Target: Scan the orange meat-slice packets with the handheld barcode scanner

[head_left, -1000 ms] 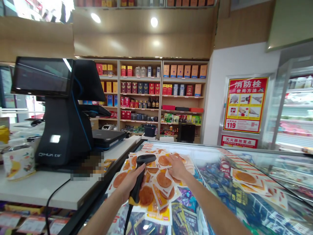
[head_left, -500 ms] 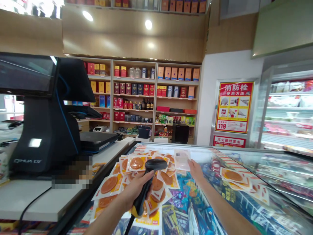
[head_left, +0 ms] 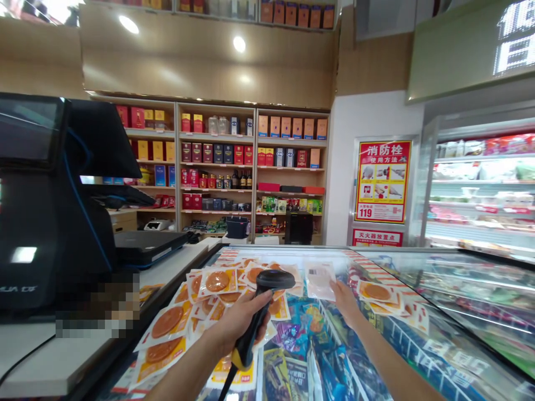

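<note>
My left hand (head_left: 240, 320) is wrapped around the grip of a black and yellow barcode scanner (head_left: 273, 278), its head tilted toward the right and its cable hanging down. In my right hand (head_left: 345, 302) I pinch the edge of a flat, pale packet (head_left: 319, 283) with its printed back and barcode facing up. A gap separates the scanner head from this packet. Beneath and left of my left hand, many flat packets with round orange-brown slices (head_left: 167, 323) lie overlapping on the glass freezer top (head_left: 288, 253). A smaller stack of similar packets (head_left: 378, 292) lies right of my right hand.
On the left stands a black checkout terminal (head_left: 37, 223) on a white counter (head_left: 33, 362). Colourful frozen goods (head_left: 292, 337) show through the glass. Shelves of boxed bottles (head_left: 217, 153) and a red poster (head_left: 382, 181) are behind; a lit refrigerated display (head_left: 480, 189) is at right.
My view has turned slightly right, so the background shifts left. The scanner and the held packet have both moved a little right, still in the same hands.
</note>
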`<state>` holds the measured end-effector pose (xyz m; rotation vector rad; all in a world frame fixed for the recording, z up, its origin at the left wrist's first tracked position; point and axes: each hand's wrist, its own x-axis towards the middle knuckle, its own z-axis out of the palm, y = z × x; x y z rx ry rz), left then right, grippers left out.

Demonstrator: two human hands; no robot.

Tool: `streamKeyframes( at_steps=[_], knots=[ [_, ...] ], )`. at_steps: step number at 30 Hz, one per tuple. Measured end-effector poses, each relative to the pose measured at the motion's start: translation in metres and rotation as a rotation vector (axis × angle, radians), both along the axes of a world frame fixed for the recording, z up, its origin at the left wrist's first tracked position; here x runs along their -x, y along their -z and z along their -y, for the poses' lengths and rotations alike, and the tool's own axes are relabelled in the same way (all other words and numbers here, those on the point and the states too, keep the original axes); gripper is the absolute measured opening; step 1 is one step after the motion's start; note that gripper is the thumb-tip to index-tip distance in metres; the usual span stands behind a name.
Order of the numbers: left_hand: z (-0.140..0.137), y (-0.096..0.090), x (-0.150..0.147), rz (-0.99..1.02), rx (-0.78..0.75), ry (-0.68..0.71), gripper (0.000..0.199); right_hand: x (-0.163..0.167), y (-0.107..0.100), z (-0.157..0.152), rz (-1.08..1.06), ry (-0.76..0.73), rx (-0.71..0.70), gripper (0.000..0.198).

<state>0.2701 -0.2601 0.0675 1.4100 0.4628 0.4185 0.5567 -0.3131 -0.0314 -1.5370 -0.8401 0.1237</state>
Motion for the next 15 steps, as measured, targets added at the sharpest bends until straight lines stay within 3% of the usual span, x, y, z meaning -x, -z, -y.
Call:
streamKeyframes(
  at_steps=[3,6,10,15],
  knots=[
    [0.001,-0.001,-0.001,0.005,-0.017,-0.009,0.036,-0.001,-0.004,0.003,0.106,0.089,0.075,0.036],
    [-0.004,0.003,0.001,0.010,-0.048,-0.048,0.037,-0.010,-0.008,0.011,0.318,0.293,0.178,0.041],
    [-0.018,0.007,0.011,-0.047,-0.069,-0.220,0.036,-0.036,-0.008,0.036,0.522,0.545,0.300,0.043],
    [-0.032,0.009,0.027,-0.103,-0.012,-0.361,0.038,-0.065,0.008,0.071,0.945,0.573,0.564,0.042]
  ],
)
